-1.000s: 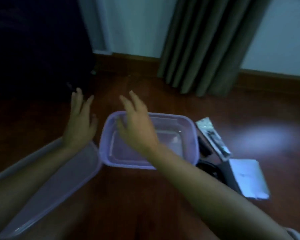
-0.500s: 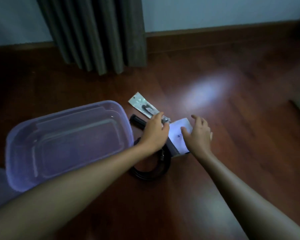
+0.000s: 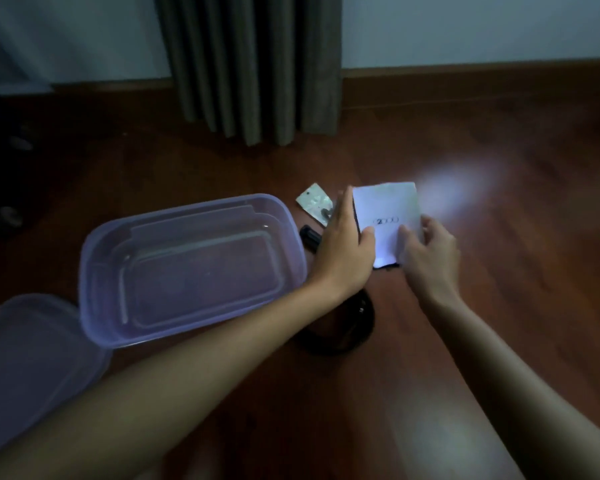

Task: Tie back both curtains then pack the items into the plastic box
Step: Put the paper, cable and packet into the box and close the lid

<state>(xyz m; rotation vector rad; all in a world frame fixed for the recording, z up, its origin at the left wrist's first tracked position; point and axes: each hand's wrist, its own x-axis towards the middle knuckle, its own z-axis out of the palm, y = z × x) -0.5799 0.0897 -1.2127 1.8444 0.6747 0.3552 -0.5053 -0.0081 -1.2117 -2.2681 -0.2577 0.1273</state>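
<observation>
Box [image 3: 191, 268]: see-through purple plastic, open, nothing inside. It sits on the floor [image 3: 499, 306], left of the small things.
Lid [image 3: 32, 358]: flat on the floor at the box's near left corner, just beside it.
Curtain [image 3: 253, 64]: dark and hanging straight down by the wall, its bottom reaching the floor behind the box.
White packet [image 3: 385, 216]: held up off the floor between both hands, tilted so its white face shows. It has a small black mark in the middle and a dark back edge.
Left hand [image 3: 343, 251]: grip closed on the packet's left side, thumb on the front, fingers behind it.
Right hand [image 3: 430, 251]: grip pinching the packet's lower right edge, thumb on the front.
Silver pouch [image 3: 314, 202]: flat on the floor, past the left hand, near the box's far right corner.
Black stick [image 3: 310, 237]: a small dark thing between the box and the left hand, partly hidden; I cannot tell what it is.
Black cable [image 3: 343, 327]: a coil on the floor under the left wrist, right of the box.
Light: a bright spot shines on the floor to the right of the packet.
</observation>
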